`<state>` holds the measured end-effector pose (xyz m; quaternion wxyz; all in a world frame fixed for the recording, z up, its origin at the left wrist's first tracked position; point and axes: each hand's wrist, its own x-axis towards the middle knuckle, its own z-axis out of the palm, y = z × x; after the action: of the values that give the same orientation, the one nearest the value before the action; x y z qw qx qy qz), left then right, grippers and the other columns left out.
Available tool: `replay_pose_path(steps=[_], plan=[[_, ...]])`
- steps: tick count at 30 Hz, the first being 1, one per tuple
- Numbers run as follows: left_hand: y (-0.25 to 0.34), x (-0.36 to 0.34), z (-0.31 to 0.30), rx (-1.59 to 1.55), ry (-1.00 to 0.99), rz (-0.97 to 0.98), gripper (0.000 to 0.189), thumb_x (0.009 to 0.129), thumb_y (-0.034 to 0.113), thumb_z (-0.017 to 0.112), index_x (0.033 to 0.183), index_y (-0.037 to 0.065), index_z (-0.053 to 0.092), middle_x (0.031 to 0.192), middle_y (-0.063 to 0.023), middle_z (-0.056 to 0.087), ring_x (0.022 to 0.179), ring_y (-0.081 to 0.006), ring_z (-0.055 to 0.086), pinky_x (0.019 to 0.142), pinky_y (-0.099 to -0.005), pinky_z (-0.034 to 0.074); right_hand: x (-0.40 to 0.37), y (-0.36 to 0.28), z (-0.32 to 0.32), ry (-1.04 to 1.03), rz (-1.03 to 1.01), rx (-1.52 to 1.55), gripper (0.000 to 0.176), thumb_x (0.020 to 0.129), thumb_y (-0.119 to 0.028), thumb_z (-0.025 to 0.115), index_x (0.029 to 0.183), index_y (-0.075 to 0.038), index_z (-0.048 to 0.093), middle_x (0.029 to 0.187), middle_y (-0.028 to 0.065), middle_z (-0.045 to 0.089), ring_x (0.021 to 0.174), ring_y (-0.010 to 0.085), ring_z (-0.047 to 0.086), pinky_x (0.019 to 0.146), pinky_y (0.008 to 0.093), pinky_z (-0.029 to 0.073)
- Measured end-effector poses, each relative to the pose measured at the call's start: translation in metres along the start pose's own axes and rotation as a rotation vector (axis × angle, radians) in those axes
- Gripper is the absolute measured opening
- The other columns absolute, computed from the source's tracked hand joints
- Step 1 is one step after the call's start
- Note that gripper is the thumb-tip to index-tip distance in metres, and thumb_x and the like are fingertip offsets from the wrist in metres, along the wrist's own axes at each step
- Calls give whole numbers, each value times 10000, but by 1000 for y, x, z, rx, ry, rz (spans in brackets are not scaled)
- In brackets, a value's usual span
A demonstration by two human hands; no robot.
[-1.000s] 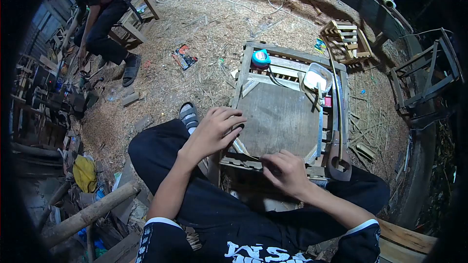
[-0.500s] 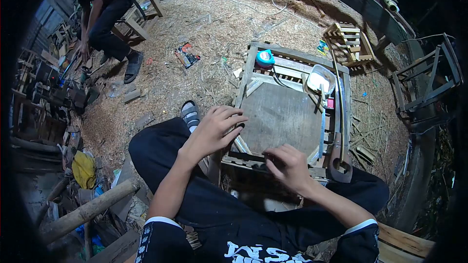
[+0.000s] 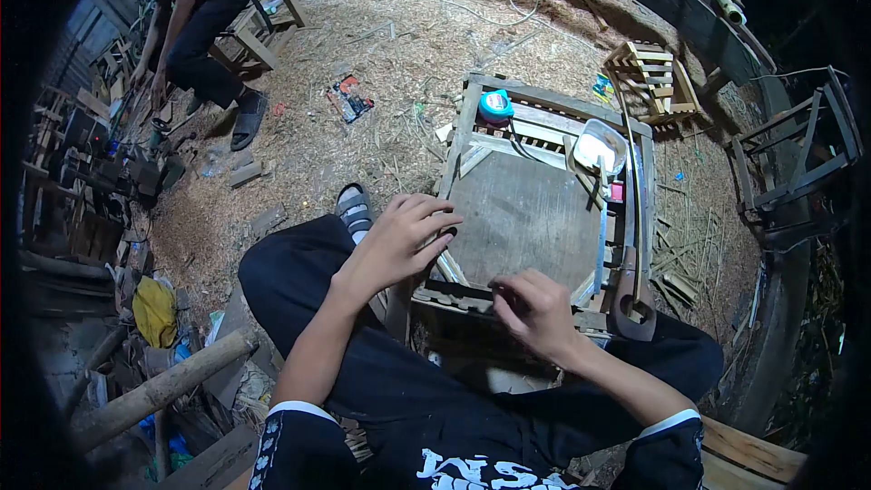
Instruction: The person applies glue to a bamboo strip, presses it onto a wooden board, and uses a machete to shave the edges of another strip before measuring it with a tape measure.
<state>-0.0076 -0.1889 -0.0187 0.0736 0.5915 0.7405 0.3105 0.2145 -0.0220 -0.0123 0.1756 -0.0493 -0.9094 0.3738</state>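
Before us stands the slatted wooden table [image 3: 460,132], the flat board [image 3: 526,218] lying on its top. A handsaw [image 3: 631,310] lies along the right side. Our left hand [image 3: 404,240] curves loosely at the board's near-left corner; our right hand [image 3: 537,310] curls narrowly at the near edge. We cannot tell whether either holds anything. Beyond sit the plastic tub [image 3: 597,147] and tape measure [image 3: 496,106].

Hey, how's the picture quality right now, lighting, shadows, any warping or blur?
Head view: corners fall to black; wide-angle distortion bows the dark beam; light is brightest mid-frame, washing out the white tub; the right hand's fingertips sink into shadow; clutter at far left is too murky to make out; no strong motion blur.
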Motion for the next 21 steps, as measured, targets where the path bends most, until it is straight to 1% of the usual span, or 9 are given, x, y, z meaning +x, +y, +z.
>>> replay_pose_path(steps=[2,4,7,10,13,15,19,21], plan=[[0,0,1,0,2,1,297,956,177,732,1232,69,730,1329,-113,675,1265,-302,597,1096,-423,433,1,2,3,-6,4,-14,173,844,-21,756,1015,-14,726,833,130,685,742,300,665,664,397,530],[-1,0,1,-3,17,5,284,956,173,711,1224,82,729,1287,-102,678,1254,-289,600,1101,-427,423,1,3,4,-17,5,-27,172,845,-21,757,1014,-13,726,831,131,684,738,300,665,662,398,529],[-1,-1,-1,1,10,3,294,954,175,734,1228,70,733,1325,-113,678,1253,-304,601,1090,-423,438,0,3,1,-56,-7,-38,173,840,-24,765,1007,-10,724,835,131,686,743,297,672,663,397,535],[-1,-2,-3,-13,17,1,291,952,172,735,1225,71,734,1328,-114,677,1248,-307,602,1089,-424,439,2,-3,-2,-99,15,-56,177,836,-28,769,1005,-9,721,835,130,691,753,299,681,671,398,545],[1,-3,-4,-12,31,4,288,951,167,736,1223,73,735,1330,-115,677,1246,-308,602,1088,-426,440,4,-3,2,-49,44,-37,173,832,-30,769,998,-10,721,819,123,689,741,296,679,665,396,546],[0,-3,-4,-11,27,1,291,950,166,737,1226,73,735,1330,-115,677,1247,-308,601,1089,-426,440,5,-1,6,-16,-11,-39,173,830,-23,767,997,-11,722,799,118,684,722,286,674,652,392,542],[-2,-5,-5,-20,32,-14,307,946,163,739,1240,75,731,1336,-115,674,1253,-310,597,1094,-427,438,8,-5,4,-15,-30,-49,172,832,-16,768,998,-14,723,803,118,690,724,283,678,652,388,543],[-2,-6,-6,-19,30,-20,314,944,160,740,1246,75,729,1339,-115,672,1257,-310,595,1096,-427,436,9,-8,3,-14,17,-47,187,831,-14,769,1013,-19,726,820,119,702,739,286,685,660,386,549]])
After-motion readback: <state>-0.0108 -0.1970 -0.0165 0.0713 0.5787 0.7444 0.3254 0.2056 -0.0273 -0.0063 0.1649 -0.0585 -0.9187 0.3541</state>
